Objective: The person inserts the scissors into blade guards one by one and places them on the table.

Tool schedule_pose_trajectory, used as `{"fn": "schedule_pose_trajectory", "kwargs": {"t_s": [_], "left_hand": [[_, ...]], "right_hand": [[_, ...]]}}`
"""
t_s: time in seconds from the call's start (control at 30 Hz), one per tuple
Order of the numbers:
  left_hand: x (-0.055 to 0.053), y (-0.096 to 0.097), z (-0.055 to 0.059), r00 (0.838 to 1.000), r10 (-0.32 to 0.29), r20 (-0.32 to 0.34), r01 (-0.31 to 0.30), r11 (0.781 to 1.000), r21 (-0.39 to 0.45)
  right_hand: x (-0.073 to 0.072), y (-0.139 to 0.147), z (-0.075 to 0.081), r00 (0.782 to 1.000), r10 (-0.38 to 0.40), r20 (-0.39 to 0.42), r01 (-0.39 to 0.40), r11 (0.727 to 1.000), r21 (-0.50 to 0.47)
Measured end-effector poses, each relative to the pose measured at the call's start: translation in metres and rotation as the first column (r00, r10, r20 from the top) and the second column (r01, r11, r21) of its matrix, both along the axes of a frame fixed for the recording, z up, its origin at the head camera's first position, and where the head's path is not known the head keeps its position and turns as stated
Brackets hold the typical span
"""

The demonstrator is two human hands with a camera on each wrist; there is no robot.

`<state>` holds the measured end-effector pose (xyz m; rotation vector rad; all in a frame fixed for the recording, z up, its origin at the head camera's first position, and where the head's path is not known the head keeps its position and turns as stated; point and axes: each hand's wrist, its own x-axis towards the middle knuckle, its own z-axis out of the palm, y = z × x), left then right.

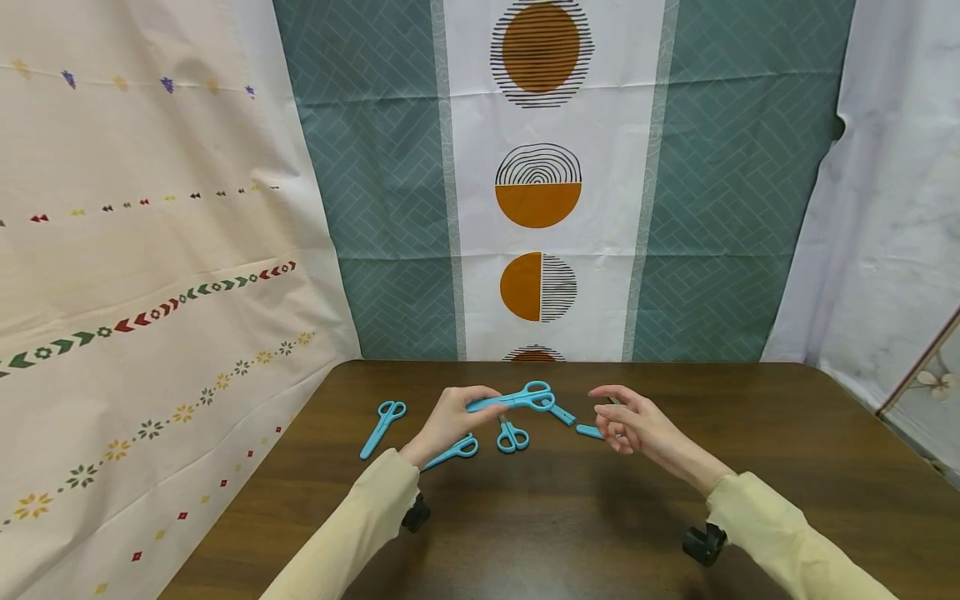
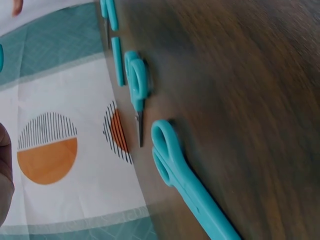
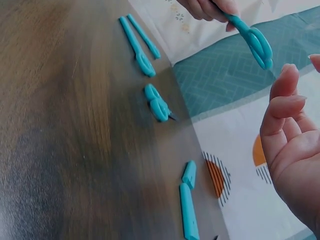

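Observation:
My left hand (image 1: pixel 453 421) holds a pair of sheathed light-blue scissors (image 1: pixel 536 396) above the table, thumb and fingers around the covered blades. The loop handles point right, toward my other hand. My right hand (image 1: pixel 633 429) hovers over the table with loosely bent fingers and holds nothing. In the right wrist view, its fingertips (image 3: pixel 287 75) are just below the held scissors' handles. Below the held pair lie scissors with a bare blade (image 2: pixel 136 82). Close to my left wrist rest other sheathed scissors (image 1: pixel 457 450), partly hidden by the hand.
Another sheathed pair of scissors (image 1: pixel 382 429) lies at the table's left. Loose blue sheaths (image 1: pixel 564 415) lie toward the middle right, one partly behind my right hand. More scissors (image 2: pixel 111 15) show at the top of the left wrist view. A patterned curtain (image 1: pixel 390 208) hangs behind the brown table (image 1: pixel 525 533).

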<state>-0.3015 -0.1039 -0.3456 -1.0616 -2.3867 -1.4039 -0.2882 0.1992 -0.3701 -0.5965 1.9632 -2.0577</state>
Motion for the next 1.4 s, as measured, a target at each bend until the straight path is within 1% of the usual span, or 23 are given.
{"fn": "schedule_pose_trajectory", "kwargs": {"t_s": [0.03, 0.1, 0.27, 0.33, 0.5, 0.63, 0.8, 0.9, 0.97, 1.03, 1.13, 1.2, 1.27, 1.3, 1.37, 1.4], "left_hand": [[-0.001, -0.002, -0.001, 1.0, 0.005, 0.003, -0.005, 1.0, 0.0], [-0.005, -0.005, -0.006, 1.0, 0.014, 0.009, -0.014, 1.0, 0.001], [-0.023, -0.017, -0.026, 0.999, 0.028, 0.025, -0.028, 1.0, 0.0], [-0.028, -0.02, -0.031, 0.999, 0.035, 0.03, -0.035, 0.999, -0.001], [-0.031, -0.025, -0.036, 0.998, 0.061, 0.026, -0.061, 0.998, -0.007], [-0.031, -0.028, -0.037, 0.996, 0.077, 0.044, -0.077, 0.997, -0.005], [-0.03, -0.033, -0.038, 0.993, 0.098, 0.062, -0.097, 0.995, -0.009], [-0.031, -0.036, -0.039, 0.991, 0.116, 0.065, -0.116, 0.993, -0.012], [-0.031, -0.038, -0.04, 0.989, 0.128, 0.07, -0.127, 0.992, -0.013], [-0.033, -0.04, -0.042, 0.988, 0.139, 0.069, -0.138, 0.99, -0.011], [-0.036, -0.043, -0.046, 0.986, 0.153, 0.063, -0.152, 0.988, -0.013], [-0.038, -0.046, -0.048, 0.984, 0.17, 0.056, -0.169, 0.985, -0.025], [-0.039, -0.049, -0.05, 0.981, 0.188, 0.057, -0.186, 0.982, -0.044], [-0.038, -0.05, -0.05, 0.979, 0.197, 0.056, -0.194, 0.979, -0.054], [-0.039, -0.053, -0.051, 0.975, 0.213, 0.06, -0.209, 0.976, -0.067], [-0.04, -0.055, -0.052, 0.974, 0.219, 0.058, -0.215, 0.974, -0.072]], "right_hand": [[0.0, 0.001, -0.001, 1.0, -0.009, -0.002, 0.009, 1.0, 0.005], [-0.001, 0.003, -0.002, 1.0, -0.02, -0.006, 0.02, 1.0, 0.012], [-0.004, 0.009, -0.005, 0.999, -0.033, -0.024, 0.033, 0.999, 0.006], [-0.005, 0.01, -0.006, 0.999, -0.044, -0.025, 0.044, 0.999, 0.001], [-0.006, 0.014, -0.007, 0.996, -0.091, -0.017, 0.091, 0.996, -0.002], [-0.007, 0.017, -0.007, 0.991, -0.134, -0.021, 0.134, 0.991, 0.008], [-0.01, 0.022, -0.01, 0.981, -0.188, -0.046, 0.189, 0.982, 0.003], [-0.016, 0.028, -0.017, 0.97, -0.221, -0.098, 0.222, 0.975, -0.001], [-0.026, 0.035, -0.029, 0.959, -0.241, -0.147, 0.244, 0.97, -0.004], [-0.041, 0.044, -0.046, 0.943, -0.278, -0.183, 0.285, 0.958, 0.016], [-0.064, 0.06, -0.073, 0.925, -0.313, -0.216, 0.322, 0.947, 0.006], [-0.061, 0.061, -0.074, 0.929, -0.294, -0.222, 0.298, 0.954, -0.02], [-0.063, 0.064, -0.077, 0.922, -0.306, -0.238, 0.31, 0.951, -0.021], [-0.061, 0.064, -0.075, 0.917, -0.318, -0.24, 0.326, 0.945, -0.006], [-0.052, 0.06, -0.066, 0.904, -0.353, -0.24, 0.375, 0.926, 0.049], [-0.051, 0.06, -0.064, 0.892, -0.376, -0.25, 0.409, 0.907, 0.096]]}}
